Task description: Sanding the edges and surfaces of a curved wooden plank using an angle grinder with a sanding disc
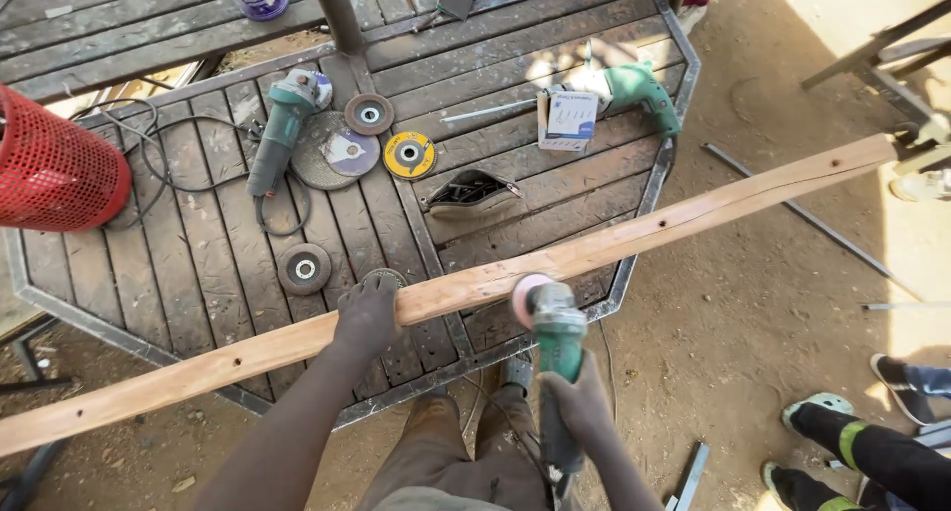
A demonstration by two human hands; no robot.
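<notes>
A long wooden plank (614, 246) was found lying slantwise across the slatted octagonal worktop (198, 263), its far end reaching out over the bare ground toward a metal frame at the right. The left hand (367, 318) was pressed down on the plank near its middle, fingers curled over the upper face, steadying it. The right hand (580, 407) was closed around the body of a green angle grinder (555, 333), whose pink sanding disc (527, 299) was set against the near edge of the plank, just beside the left hand. The step in hand was judged to be sanding of the plank's edge; the wood to the right looked unevenly finished, so the work appeared partly done. The next move was judged to call for a firm hold-down and an even travel of the disc along the edge, kept well off the left fingers. Behind, a second grinder (282, 125), several loose discs (409, 155), a small dark pouch (468, 191), a green drill (634, 90) and a red mesh basket (50, 164) were noted on the worktop. Another person's feet (822, 412) were seen at lower right.
</notes>
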